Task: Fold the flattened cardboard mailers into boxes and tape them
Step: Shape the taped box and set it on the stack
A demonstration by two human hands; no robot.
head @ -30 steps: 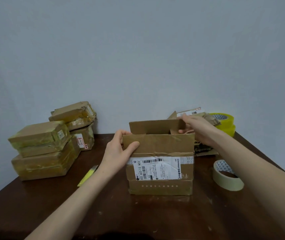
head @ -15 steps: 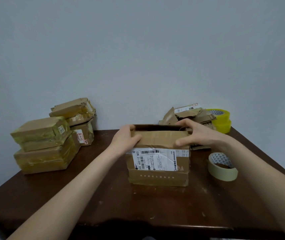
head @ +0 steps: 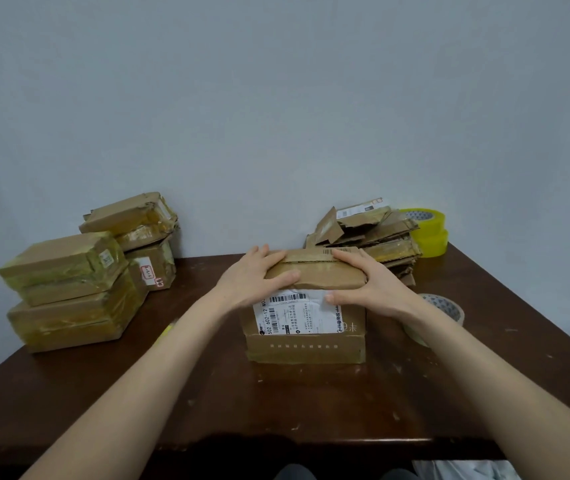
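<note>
A brown cardboard box with a white shipping label on its near face stands mid-table, its top flaps folded down. My left hand lies over the box's top left corner, fingers on the lid and thumb across the near flap. My right hand lies over the top right corner, fingers on the lid and thumb on the label. A beige tape roll lies just right of the box, partly behind my right forearm. Flattened mailers are piled behind the box.
Several taped boxes are stacked at the table's left. Two yellow tape rolls stand stacked at the back right by the wall. A yellow object peeks out beside my left forearm. The table's near edge runs below the box.
The upright top flaps have been folded down flat. Both hands have moved from the flap edges onto the closed lid's corners.
</note>
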